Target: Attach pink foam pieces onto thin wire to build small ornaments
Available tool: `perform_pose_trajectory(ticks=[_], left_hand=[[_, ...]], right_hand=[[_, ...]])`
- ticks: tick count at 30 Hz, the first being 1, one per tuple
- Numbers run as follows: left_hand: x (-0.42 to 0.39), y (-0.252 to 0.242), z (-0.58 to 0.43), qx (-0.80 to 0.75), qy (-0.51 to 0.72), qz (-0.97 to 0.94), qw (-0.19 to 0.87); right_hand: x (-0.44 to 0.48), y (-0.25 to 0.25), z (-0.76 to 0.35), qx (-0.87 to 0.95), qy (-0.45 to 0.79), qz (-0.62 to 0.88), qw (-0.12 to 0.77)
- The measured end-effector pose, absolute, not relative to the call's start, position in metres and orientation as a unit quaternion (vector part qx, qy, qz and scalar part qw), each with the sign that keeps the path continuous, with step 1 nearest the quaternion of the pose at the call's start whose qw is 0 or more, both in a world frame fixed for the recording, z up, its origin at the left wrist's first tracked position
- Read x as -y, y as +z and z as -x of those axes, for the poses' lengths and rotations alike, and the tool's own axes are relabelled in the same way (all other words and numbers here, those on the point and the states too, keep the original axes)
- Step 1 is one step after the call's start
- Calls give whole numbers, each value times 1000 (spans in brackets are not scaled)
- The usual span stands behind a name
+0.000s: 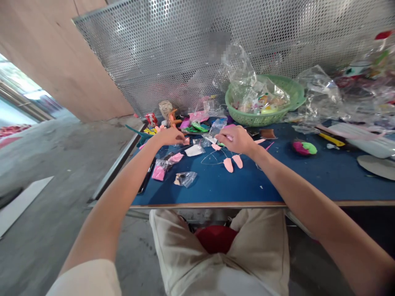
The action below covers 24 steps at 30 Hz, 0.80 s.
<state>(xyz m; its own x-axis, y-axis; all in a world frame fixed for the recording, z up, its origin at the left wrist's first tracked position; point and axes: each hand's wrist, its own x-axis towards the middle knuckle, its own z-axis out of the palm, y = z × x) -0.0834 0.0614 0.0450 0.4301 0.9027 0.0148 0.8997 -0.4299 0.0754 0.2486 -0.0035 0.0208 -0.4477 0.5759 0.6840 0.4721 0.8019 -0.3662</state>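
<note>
My left hand (172,136) is over the far left of the blue table, fingers bent together. A small salmon-pink packet (186,141) is right at its fingertips; whether they grip it I cannot tell. To the right, my right hand (236,139) is closed with curled fingers, and what they pinch is too small to make out. Below it lie flat pale-pink clay pieces (228,165) beside a thin bent wire (212,163). A white packet (194,150) lies between the hands. Nearer me are a pink clay packet (159,170) and a clear bag with beige clay (185,179).
Behind my right hand stands a green basket (256,119) of plastic wrappers against a perforated metal panel (185,53). Rightward are a magenta and green clay lump (305,148), a yellow cutter (331,139) and a grey disc (377,166). An orange figure (173,119) stands back left.
</note>
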Motion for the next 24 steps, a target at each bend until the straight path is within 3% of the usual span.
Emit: perform_pose_trajectory(ticks=[6,10,12,19,24], left_hand=[[-49,46,76,-489,-112,-864,-35],[-45,39,69,-524,-117,-835,-121],[-43,39,69,-540,-71,-831,-116],[-44,54,77,-551,290,-759,189],[-36,50,72,-532,409,-674,310]], right_hand=[[5,19,-248,860,80,293,409],[6,20,-249,855,75,297,418],[7,22,-251,847,91,295,432],[-6,22,-253,712,277,327,556],[-14,19,-251,697,370,299,537]])
